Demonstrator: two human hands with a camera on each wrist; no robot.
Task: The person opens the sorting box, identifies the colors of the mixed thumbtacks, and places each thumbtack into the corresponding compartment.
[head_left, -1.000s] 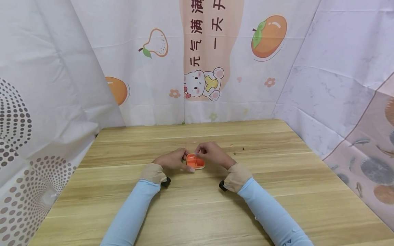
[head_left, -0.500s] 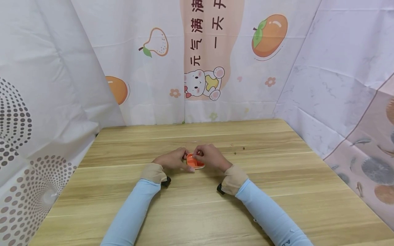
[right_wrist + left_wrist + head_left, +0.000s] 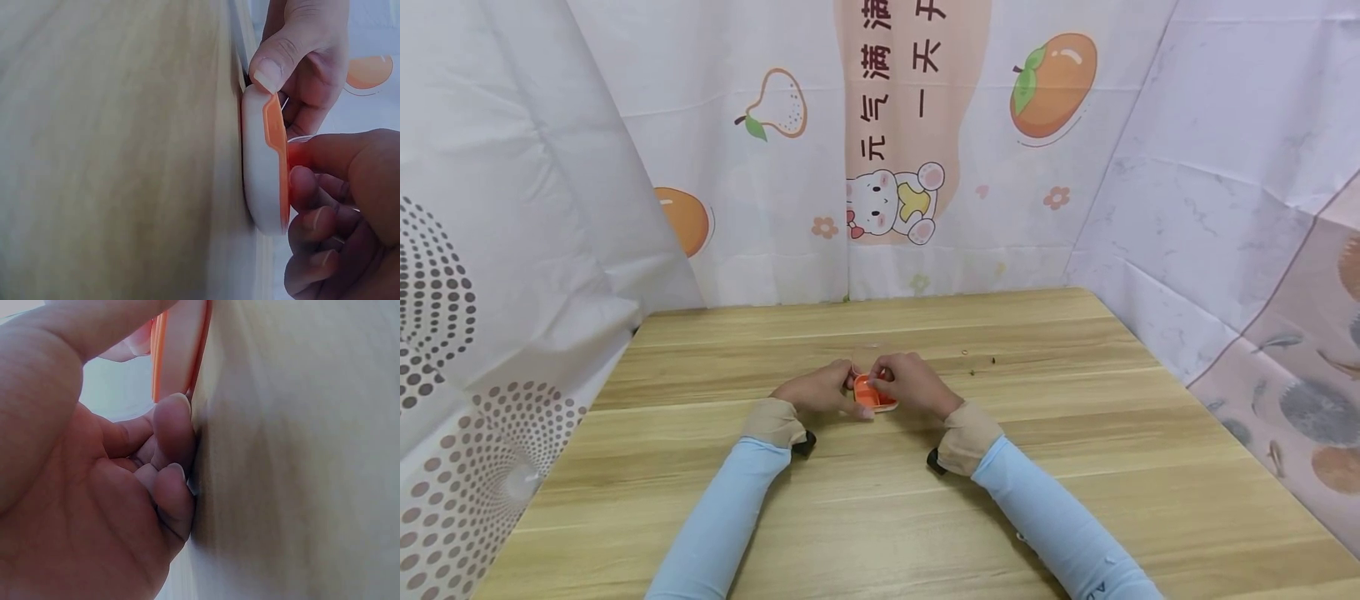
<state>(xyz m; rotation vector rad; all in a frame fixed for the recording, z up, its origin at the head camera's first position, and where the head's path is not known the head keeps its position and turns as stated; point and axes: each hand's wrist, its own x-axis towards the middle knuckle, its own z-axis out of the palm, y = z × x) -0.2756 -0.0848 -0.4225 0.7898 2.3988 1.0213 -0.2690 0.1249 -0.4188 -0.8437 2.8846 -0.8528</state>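
A small pill box (image 3: 865, 397), orange and divided inside with a white shell, lies on the table with its clear lid (image 3: 867, 358) raised at the back. My left hand (image 3: 822, 390) grips its left side, the thumb at the front edge and the other fingers behind. In the right wrist view the left thumb presses the rim beside the box's orange notch (image 3: 274, 122). My right hand (image 3: 919, 383) reaches over the box from the right, thumb and index finger together at the compartments. I cannot tell whether a small thing is between those fingertips.
To the right of the box lie several tiny things: a small ring-like piece (image 3: 965, 352), a dark speck (image 3: 993, 361) and another bit (image 3: 972, 373). The wooden table (image 3: 880, 517) ends at printed curtains (image 3: 775, 267) behind and at both sides.
My right hand has shifted slightly left, its fingertips further in over the compartments. The left hand and the pill box have stayed in place.
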